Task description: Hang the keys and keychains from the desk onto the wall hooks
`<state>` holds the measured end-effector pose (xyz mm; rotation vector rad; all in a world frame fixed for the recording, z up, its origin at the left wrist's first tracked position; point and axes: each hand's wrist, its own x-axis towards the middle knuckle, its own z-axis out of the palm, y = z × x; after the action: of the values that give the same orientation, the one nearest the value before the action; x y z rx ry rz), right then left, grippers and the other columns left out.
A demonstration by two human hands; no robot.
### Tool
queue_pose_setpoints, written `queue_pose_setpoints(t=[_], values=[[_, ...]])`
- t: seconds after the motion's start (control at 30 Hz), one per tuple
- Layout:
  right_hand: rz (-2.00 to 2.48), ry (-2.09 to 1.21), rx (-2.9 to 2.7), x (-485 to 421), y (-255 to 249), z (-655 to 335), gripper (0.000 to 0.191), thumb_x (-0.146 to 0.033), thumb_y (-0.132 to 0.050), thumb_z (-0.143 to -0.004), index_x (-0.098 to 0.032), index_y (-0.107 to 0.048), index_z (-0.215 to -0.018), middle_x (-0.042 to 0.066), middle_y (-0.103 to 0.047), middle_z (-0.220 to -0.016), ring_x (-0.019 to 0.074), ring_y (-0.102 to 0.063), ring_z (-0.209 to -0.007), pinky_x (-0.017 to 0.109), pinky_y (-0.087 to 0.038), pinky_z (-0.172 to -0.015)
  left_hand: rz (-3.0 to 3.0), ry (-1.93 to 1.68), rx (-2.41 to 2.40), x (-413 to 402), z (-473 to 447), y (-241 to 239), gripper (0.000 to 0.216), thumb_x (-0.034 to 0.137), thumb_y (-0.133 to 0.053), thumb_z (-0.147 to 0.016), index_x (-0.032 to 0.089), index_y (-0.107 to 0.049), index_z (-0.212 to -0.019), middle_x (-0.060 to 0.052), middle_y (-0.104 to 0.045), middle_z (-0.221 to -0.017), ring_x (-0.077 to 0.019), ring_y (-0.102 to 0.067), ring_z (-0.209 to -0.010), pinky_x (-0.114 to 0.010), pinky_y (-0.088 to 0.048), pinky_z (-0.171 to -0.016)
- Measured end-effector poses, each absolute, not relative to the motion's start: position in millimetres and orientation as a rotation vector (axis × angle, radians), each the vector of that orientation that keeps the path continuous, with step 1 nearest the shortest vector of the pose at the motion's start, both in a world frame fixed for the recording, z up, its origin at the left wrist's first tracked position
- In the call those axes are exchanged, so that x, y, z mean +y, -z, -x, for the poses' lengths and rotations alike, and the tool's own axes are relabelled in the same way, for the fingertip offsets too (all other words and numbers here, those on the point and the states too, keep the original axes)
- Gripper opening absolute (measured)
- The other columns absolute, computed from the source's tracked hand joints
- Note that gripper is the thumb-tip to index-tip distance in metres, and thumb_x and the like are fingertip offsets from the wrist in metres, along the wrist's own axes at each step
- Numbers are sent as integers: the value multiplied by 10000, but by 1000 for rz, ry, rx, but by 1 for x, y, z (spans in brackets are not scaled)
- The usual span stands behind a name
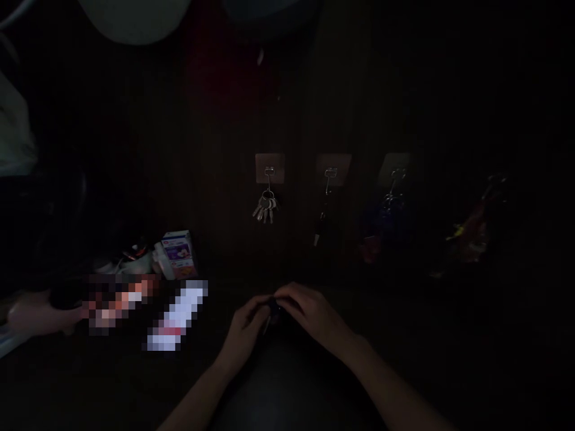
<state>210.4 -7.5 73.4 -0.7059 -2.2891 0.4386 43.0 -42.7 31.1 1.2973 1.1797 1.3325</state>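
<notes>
My left hand (247,326) and my right hand (309,311) meet low in the middle of the head view, fingertips pinched together. Between them is a small dark object (274,306), too dim to name, with a thin pale piece beneath it. Above my hands, a bunch of keys on a ring (266,208) hangs from a wall hook (269,170). To its right, a small dark item with a pale tip (317,238) dangles from a second hook (330,173).
Further right hang a dark blue bundle (389,218) and a reddish item with a yellow part (474,236). Small printed boxes (179,254) stand at left, near a blurred-out bright rectangle (179,317). A pale round shape (135,21) is at the top. The room is very dark.
</notes>
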Motion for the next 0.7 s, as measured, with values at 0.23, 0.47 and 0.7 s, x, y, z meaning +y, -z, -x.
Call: queue_pose_setpoints(t=[0.23, 0.47, 0.7], values=[[688, -553, -2302, -7, -74, -212, 260, -192, -415, -928, -278, -520, -1150, 10, -622, -1014, 133, -614, -902, 279, -513, -788, -1269, -1260, 1128, -39, -39, -26, 328, 316, -459, -830, 188, -636, -1076, 32, -539, -584, -127, -528, -586, -257, -435, -625], [702, -617, -2277, -9, -72, -208, 330, -181, -426, -918, -305, -470, -1221, 7, -615, -1062, 137, -606, -951, 298, -501, -846, -1575, -1479, 1346, -34, -37, -19, 152, 295, -603, -743, 228, -708, -831, -54, -585, -1007, -207, -556, -983, -338, -423, -885], [864, -744, -2106, -9, -68, -203, 218, -243, -431, -915, -267, -533, -1106, -2, -631, -937, 130, -608, -845, 263, -482, -751, -1421, -1391, 1310, -38, -38, -32, 187, 355, -589, -760, 191, -679, -757, -20, -642, -777, -176, -583, -781, -282, -446, -743]])
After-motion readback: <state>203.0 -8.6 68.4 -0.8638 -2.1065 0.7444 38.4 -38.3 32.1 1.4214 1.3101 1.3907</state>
